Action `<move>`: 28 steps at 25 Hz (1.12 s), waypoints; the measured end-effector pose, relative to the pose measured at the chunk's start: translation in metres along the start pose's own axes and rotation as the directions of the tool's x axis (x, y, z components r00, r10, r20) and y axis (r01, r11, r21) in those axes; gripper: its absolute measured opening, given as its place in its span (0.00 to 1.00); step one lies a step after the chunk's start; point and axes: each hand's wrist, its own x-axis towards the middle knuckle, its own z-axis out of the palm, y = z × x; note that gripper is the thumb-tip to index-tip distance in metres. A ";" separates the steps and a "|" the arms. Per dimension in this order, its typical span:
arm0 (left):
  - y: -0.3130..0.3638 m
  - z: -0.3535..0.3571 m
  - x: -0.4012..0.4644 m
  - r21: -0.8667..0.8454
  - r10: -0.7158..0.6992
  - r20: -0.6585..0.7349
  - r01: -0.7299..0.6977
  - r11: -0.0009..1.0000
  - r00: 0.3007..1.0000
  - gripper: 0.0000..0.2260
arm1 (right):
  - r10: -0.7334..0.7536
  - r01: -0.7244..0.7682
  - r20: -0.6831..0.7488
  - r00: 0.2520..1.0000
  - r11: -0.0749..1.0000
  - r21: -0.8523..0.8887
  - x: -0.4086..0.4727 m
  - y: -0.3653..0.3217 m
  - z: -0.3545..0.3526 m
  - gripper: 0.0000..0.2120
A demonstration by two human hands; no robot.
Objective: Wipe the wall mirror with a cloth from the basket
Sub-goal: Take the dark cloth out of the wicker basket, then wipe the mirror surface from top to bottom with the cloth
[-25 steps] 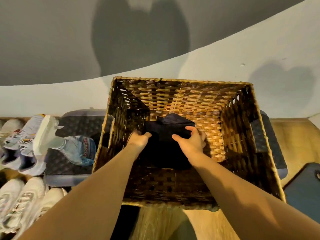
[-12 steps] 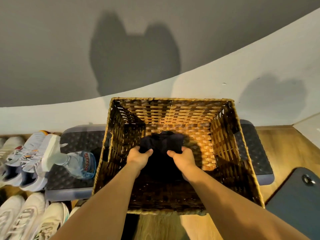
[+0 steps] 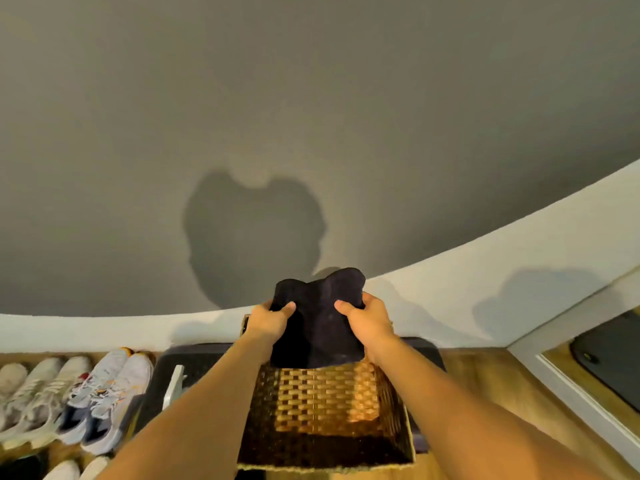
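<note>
both hands grasp a dark navy folded cloth (image 3: 320,323), the left hand (image 3: 268,322) at its left edge, the right hand (image 3: 369,322) at its right, holding it above the brown woven wicker basket (image 3: 322,403). white sneakers (image 3: 104,393) stand left of the basket.

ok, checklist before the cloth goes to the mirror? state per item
1. Left hand gripping the dark cloth: ok, thumb over its left edge.
2. Right hand gripping the cloth: ok, thumb on its right side.
3. Cloth out of the wicker basket: ok, held above the far rim, the lower hem hanging free.
4. Basket holds nothing else: ok for the visible floor; the near corner is in shadow.
5. Mirror located: cannot tell; a white-framed reflective panel at the right edge may be it.
6. Sneakers away from the basket: ok, lined up on the floor to the left.
</note>
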 end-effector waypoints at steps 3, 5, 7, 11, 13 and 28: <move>0.103 -0.014 -0.063 -0.021 0.055 0.010 -0.054 0.998 0.998 0.16 | -0.107 0.107 0.016 0.994 0.994 0.036 -0.055 -0.116 -0.041 0.06; 0.180 -0.021 -0.116 -0.051 0.138 0.016 -0.137 0.989 0.990 0.19 | -0.200 0.198 0.025 0.979 0.977 0.081 -0.103 -0.196 -0.076 0.05; 0.255 -0.027 -0.167 -0.077 0.241 0.028 -0.238 0.968 0.970 0.18 | -0.291 0.285 0.036 0.956 0.951 0.120 -0.149 -0.270 -0.110 0.05; 0.384 -0.030 -0.271 -0.181 0.460 0.124 -0.436 0.882 0.879 0.16 | -0.466 0.461 -0.012 0.885 0.871 0.167 -0.242 -0.399 -0.170 0.07; 0.433 -0.024 -0.327 -0.219 0.555 0.186 -0.516 0.828 0.811 0.15 | -0.538 0.543 -0.080 0.839 0.821 0.176 -0.287 -0.446 -0.198 0.08; 0.491 0.175 -0.610 -0.552 0.866 0.433 -0.686 0.475 0.251 0.15 | -0.576 0.706 -0.654 0.490 0.703 -0.090 -0.548 -0.456 -0.445 0.12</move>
